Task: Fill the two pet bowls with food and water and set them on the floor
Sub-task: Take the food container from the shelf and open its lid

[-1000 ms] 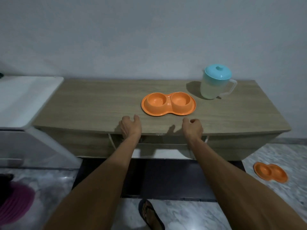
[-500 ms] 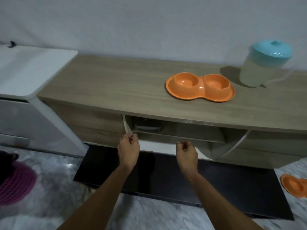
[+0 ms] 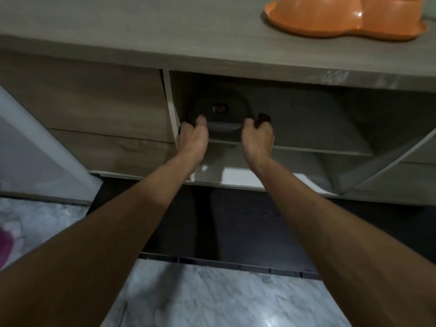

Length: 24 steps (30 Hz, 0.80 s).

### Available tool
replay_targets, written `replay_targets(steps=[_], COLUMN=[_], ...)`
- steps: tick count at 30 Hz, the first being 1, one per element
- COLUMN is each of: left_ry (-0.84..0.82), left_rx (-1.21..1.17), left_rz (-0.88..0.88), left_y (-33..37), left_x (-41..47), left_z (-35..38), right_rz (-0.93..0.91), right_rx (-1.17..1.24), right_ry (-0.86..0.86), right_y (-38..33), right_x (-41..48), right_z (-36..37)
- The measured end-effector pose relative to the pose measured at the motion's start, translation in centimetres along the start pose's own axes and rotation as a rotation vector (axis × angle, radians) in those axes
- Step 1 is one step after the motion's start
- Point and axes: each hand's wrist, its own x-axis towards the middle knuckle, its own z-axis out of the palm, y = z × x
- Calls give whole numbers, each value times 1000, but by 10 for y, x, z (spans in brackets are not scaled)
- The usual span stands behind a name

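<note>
An orange double pet bowl [image 3: 342, 17] stands on the wooden cabinet top [image 3: 141, 24] at the upper right, partly cut off by the frame. Below it a cabinet compartment stands open, and a dark grey container [image 3: 220, 109] with a small red label sits inside it. My left hand [image 3: 192, 136] curls around the container's left side. My right hand [image 3: 258, 135] curls around its right side, over a dark grip. The fingertips of both hands are hidden behind the container. No water jug is in view.
The compartment's drop-down door [image 3: 236, 177] hangs open toward me, with a curved stay [image 3: 389, 156] at its right. A white appliance [image 3: 35, 149] stands to the left. A black mat [image 3: 236, 220] lies under the cabinet on the marble floor [image 3: 212, 298]. A pink object [image 3: 4, 246] lies at the far left.
The view has dropped lower and closer. Both hands have left the door's edge and reached into the open compartment, closing on the dark container. The jug has gone out of view.
</note>
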Motion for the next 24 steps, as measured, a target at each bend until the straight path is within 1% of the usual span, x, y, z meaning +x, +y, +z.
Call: replay_targets(steps=[3,6,9,12,14,19,24], left_ry=[13,16,18,40,40,49,57], left_rx=[-80,-167,-173,-178,-225,-341,-320], left_rz=[-8,-36,-31,17,35,-8,-115], left_y=[-1,-3,-5,-6,-6,-5,10], left_x=[11,19,23,12,0,-38,-100], left_z=[6,6,3,0,1,-8,-27], right_rz=[57,121,156,166,165,186,284], right_rx=[29,45,32,73,108,189,170], right_ry=[-36,-134,-177,-154,-149,-119,-112], right_y=[5,12,18,16,15,8,-21], right_x=[9,13,15,10,2,-32,-86], right_z=[3,2,3,0,-3,-26,-74])
